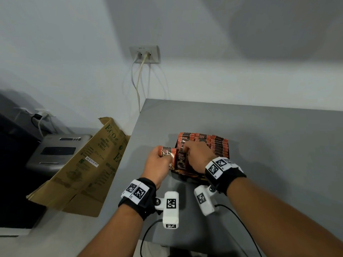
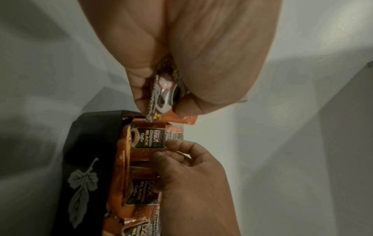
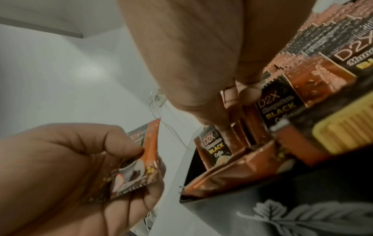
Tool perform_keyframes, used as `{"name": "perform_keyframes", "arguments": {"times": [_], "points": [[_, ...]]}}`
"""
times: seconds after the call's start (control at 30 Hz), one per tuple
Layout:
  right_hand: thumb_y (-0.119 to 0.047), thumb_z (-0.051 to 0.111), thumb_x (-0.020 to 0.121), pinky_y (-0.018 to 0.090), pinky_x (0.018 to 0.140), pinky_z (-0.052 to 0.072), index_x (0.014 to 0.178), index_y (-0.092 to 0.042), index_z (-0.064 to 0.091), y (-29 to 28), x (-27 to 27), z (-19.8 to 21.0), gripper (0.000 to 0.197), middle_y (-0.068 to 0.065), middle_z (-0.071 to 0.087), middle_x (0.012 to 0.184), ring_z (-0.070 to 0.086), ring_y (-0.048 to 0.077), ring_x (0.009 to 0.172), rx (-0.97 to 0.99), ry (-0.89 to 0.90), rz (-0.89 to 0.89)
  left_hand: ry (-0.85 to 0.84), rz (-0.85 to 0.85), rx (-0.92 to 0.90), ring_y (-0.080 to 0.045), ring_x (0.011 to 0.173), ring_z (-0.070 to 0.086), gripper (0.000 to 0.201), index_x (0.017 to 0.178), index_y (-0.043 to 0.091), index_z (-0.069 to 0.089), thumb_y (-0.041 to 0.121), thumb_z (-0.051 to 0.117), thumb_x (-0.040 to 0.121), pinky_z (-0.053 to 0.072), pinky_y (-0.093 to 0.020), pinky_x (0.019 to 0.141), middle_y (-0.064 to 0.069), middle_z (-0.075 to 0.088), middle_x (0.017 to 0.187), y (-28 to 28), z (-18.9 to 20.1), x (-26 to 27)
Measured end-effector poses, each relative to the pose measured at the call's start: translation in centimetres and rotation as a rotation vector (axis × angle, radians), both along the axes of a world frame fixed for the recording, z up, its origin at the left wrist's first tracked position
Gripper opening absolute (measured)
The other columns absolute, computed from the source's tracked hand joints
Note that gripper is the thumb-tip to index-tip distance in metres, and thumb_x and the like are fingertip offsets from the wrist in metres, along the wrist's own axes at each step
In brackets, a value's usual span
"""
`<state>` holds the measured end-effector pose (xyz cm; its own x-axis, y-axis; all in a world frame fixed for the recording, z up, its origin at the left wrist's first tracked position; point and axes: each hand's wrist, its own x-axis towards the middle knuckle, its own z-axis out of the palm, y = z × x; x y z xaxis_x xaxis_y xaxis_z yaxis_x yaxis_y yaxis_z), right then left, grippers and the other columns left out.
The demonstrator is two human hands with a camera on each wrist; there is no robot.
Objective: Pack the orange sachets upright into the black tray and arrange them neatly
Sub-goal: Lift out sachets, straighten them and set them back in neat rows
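A grey bench [image 1: 259,145] is set against a white wall, where a socket plate [image 1: 144,54] with two cables plugged in can be seen past the far left corner. A flattened cardboard box [image 1: 87,169] printed "ECO" is leaned against the bench's left edge, with a grey machine [image 1: 55,151] behind it.

Near the left edge, toward the front, a black tray [image 3: 282,212] with a pale leaf print is packed with rows of orange sachets [image 1: 217,145] stood upright. "D2X" and "BLACK Coffee" can be read on the labels.

A loose sachet [image 3: 139,161] is pinched in the left hand [image 1: 157,162], just beside the tray's left side. The right hand [image 1: 199,154] is laid over the front rows, fingers curled into the sachet tops; whether one is actually gripped can't be told.
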<state>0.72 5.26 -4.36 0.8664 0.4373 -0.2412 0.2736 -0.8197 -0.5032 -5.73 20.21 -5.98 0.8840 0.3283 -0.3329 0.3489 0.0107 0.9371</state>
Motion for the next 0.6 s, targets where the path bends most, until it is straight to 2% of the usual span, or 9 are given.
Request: {"name": "perform_keyframes", "arguments": {"times": [0.07, 0.13, 0.23, 0.27, 0.33, 0.4, 0.5, 0.6], "points": [[-0.001, 0.053, 0.091, 0.034, 0.089, 0.053, 0.104, -0.017, 0.066, -0.4, 0.1, 0.2, 0.024, 0.003, 0.066, 0.108, 0.061, 0.020, 0.098, 0.033, -0.014, -0.033, -0.009, -0.020, 0.006, -0.029, 0.078, 0.067, 0.019, 0.088, 0.012, 0.066, 0.006, 0.061, 0.071, 0.057, -0.053, 0.078, -0.012, 0.071, 0.082, 0.0, 0.2, -0.2], [-0.010, 0.057, 0.091, 0.025, 0.088, 0.051, 0.105, -0.019, 0.069, -1.0, 0.1, 0.9, 0.021, -0.003, 0.068, 0.107, 0.062, 0.013, 0.096, 0.153, -0.040, -0.102, -0.013, -0.037, 0.010, -0.025, 0.081, 0.066, 0.024, 0.094, 0.012, 0.064, 0.001, 0.064, 0.072, 0.057, -0.047, 0.078, -0.009, 0.070, 0.086, -0.4, 0.7, -0.3], [-0.021, 0.062, 0.092, 0.023, 0.083, 0.054, 0.108, -0.024, 0.070, -1.8, -0.3, 2.5, 0.018, -0.007, 0.073, 0.097, 0.069, 0.008, 0.088, 0.425, 0.109, -0.130, -0.052, -0.093, -0.007, -0.023, 0.081, 0.066, 0.032, 0.100, 0.008, 0.059, -0.015, 0.065, 0.079, 0.055, -0.038, 0.076, -0.012, 0.070, 0.092, -1.3, 1.3, -0.1], [-0.022, 0.065, 0.091, 0.022, 0.081, 0.054, 0.108, -0.025, 0.071, -2.1, -0.4, 3.0, 0.018, -0.007, 0.074, 0.093, 0.069, 0.008, 0.086, 0.451, 0.141, -0.098, -0.065, -0.126, -0.016, -0.024, 0.079, 0.067, 0.034, 0.100, 0.008, 0.058, -0.018, 0.065, 0.079, 0.056, -0.038, 0.075, -0.013, 0.070, 0.091, -1.7, 1.5, 0.1], [-0.020, 0.070, 0.088, 0.020, 0.075, 0.050, 0.100, -0.027, 0.072, -2.8, -0.3, 3.4, 0.014, -0.009, 0.073, 0.087, 0.068, 0.005, 0.082, 0.409, 0.052, -0.068, -0.084, -0.170, -0.040, -0.023, 0.074, 0.068, 0.036, 0.101, 0.009, 0.057, -0.019, 0.064, 0.080, 0.057, -0.038, 0.072, -0.012, 0.072, 0.086, -2.4, 1.8, 0.5], [-0.016, 0.072, 0.086, 0.017, 0.073, 0.046, 0.091, -0.027, 0.072, -4.1, 0.4, 3.4, 0.013, -0.010, 0.071, 0.085, 0.066, 0.005, 0.080, 0.375, -0.074, -0.170, -0.084, -0.156, -0.033, -0.018, 0.070, 0.069, 0.033, 0.100, 0.012, 0.058, -0.014, 0.066, 0.083, 0.058, -0.032, 0.067, -0.007, 0.073, 0.084, -2.7, 1.9, 0.9], [-0.015, 0.074, 0.085, 0.012, 0.068, 0.044, 0.090, -0.028, 0.071, -6.2, 0.7, 3.2, 0.014, -0.009, 0.071, 0.086, 0.065, 0.004, 0.079, 0.318, -0.120, -0.294, -0.044, -0.157, 0.075, -0.015, 0.078, 0.067, 0.026, 0.100, 0.019, 0.059, -0.004, 0.066, 0.088, 0.057, -0.029, 0.068, -0.008, 0.072, 0.096, -2.3, 1.3, 1.1], [-0.015, 0.073, 0.087, 0.021, 0.075, 0.049, 0.094, -0.028, 0.068, -7.1, 0.0, 2.2, 0.015, -0.008, 0.071, 0.093, 0.066, 0.009, 0.085, 0.203, -0.093, -0.256, -0.013, -0.258, 0.195, -0.016, 0.089, 0.066, 0.034, 0.100, 0.021, 0.057, -0.010, 0.058, 0.085, 0.055, -0.025, 0.075, -0.008, 0.070, 0.101, -1.8, 1.3, 0.6]]}}
